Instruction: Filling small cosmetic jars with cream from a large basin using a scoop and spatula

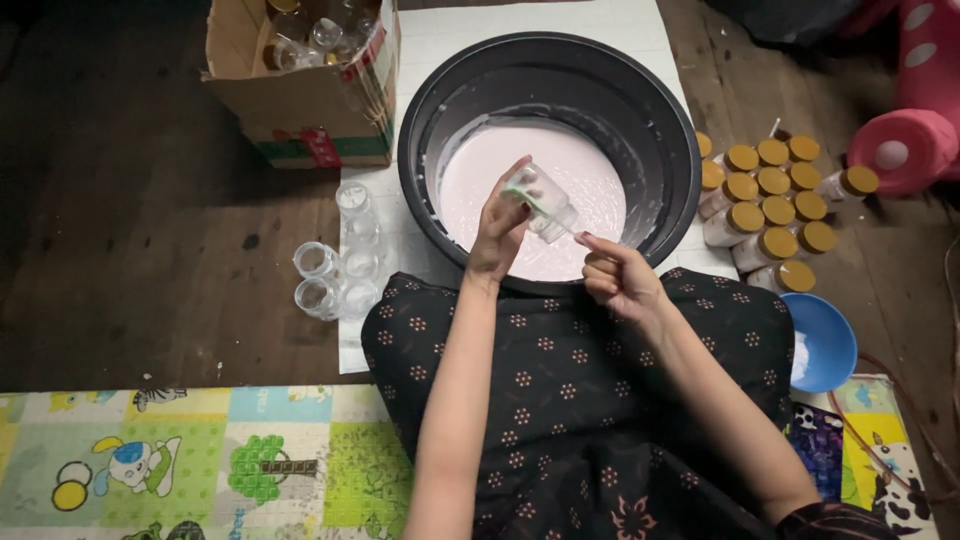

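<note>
A small clear bottle (pixel 541 203) is gripped in the left hand (pixel 500 228) over the pink liquid in the black basin (pixel 655 115), long axis tilted, mouth pointed down-right toward the right hand (pixel 618 278), whose fingers are pinched shut on something too small to identify. Empty clear bottles (pixel 340 262) are stood left of the basin; gold-capped filled bottles (pixel 770 210) are packed right of it. A cardboard box (pixel 310 100) with a red-green printed band is set far left.

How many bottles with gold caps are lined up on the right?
11 capped bottles, in tight rows on the floor right of the black basin, above the blue bowl. One at the left edge is half hidden by the basin; others may be hidden.
</note>
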